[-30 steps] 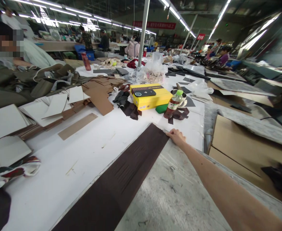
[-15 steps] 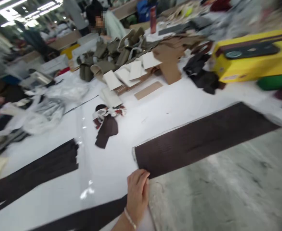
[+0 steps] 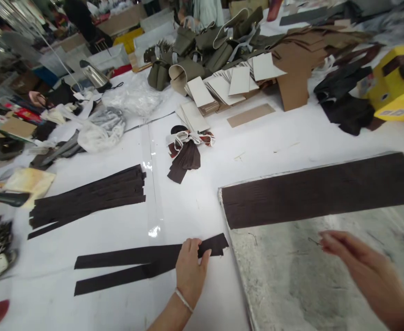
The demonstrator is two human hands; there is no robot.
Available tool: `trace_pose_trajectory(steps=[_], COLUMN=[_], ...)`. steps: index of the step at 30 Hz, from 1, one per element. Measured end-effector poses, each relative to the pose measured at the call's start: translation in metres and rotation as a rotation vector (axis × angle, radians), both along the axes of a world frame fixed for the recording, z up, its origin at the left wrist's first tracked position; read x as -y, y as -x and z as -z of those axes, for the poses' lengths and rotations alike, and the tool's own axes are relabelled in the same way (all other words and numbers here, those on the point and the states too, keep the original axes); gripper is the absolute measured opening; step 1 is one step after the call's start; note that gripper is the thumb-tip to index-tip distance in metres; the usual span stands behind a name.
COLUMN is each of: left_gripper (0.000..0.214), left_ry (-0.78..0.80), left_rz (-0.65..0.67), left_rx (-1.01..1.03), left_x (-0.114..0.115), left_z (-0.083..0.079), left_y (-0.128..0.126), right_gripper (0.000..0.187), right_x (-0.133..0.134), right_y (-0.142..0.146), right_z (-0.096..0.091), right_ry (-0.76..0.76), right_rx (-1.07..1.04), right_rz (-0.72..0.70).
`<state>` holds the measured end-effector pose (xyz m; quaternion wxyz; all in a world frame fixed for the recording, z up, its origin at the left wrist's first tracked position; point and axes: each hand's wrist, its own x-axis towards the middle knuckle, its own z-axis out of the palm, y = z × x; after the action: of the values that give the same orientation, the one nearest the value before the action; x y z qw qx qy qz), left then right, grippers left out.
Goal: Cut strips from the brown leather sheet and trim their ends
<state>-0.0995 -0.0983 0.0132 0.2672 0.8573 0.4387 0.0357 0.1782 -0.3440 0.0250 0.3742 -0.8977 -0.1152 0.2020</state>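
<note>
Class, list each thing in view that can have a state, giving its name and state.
Left hand: on the two dark strips, grip unclear.
Right hand: over the grey board, blurred, grip unclear.
Two dark strips: overlapping at right, spread apart at left.
Pile of dark strips: lying flat, ends uneven.
Wide dark sheet: flat along the grey board's far edge.
White cards: stacked, fanned out.
Tan strip: lying flat.

One head-worn view, tilted down over the white worktable (image 3: 177, 211).

The camera looks from above the near side, facing forward and down, with the scene slanting across the frame; it is close enough that the left hand (image 3: 190, 269) shows large at lower middle and the right hand (image 3: 358, 262) at lower right, while its far reach takes in small, blurred bins (image 3: 108, 57) at upper left.
</note>
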Motion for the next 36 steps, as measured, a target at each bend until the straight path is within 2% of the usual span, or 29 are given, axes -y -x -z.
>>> trace_pose_trajectory(steps=[5, 7, 9, 12, 15, 18, 21, 32, 36], left_gripper=[0.005, 0.011, 0.013, 0.012, 0.02, 0.013, 0.02, 0.013, 0.01], left_ry=[-0.143, -0.177, -0.201, -0.21, -0.188, -0.125, -0.066, 0.228, 0.319], left_rz=[0.094, 0.123, 0.137, 0.147, 0.186, 0.217, 0.21, 0.018, -0.033], left_rx=[-0.028, -0.036, -0.032, 0.007, 0.013, -0.034, -0.028, 0.177, 0.282], left_x=[0.008, 0.007, 0.006, 0.004, 0.001, -0.003, -0.008, -0.03, -0.031], left_z=[0.011, 0.011, 0.011, 0.008, 0.005, 0.004, 0.004, -0.005, -0.013], left_y=[-0.007, -0.005, -0.001, 0.0, -0.005, -0.01, -0.012, -0.003, 0.006], right_gripper=[0.039, 0.039, 0.038, 0.037, 0.038, 0.038, 0.036, 0.037, 0.035], right_x=[-0.048, -0.06, -0.069, -0.08, -0.089, -0.095, -0.098, -0.115, -0.128], right_y=[0.109, 0.138, 0.156, 0.165, 0.166, 0.165, 0.166, 0.173, 0.176], right_z=[0.012, 0.014, 0.012, 0.005, 0.002, 0.003, 0.004, 0.002, 0.004], right_ry=[-0.102, -0.113, -0.13, -0.148, -0.157, -0.17, -0.168, -0.183, -0.25], right_rx=[-0.226, -0.27, -0.298, -0.319, -0.327, -0.341, -0.346, -0.31, -0.281], right_rz=[-0.131, -0.153, -0.153, -0.175, -0.207, -0.21, -0.204, -0.227, -0.225])
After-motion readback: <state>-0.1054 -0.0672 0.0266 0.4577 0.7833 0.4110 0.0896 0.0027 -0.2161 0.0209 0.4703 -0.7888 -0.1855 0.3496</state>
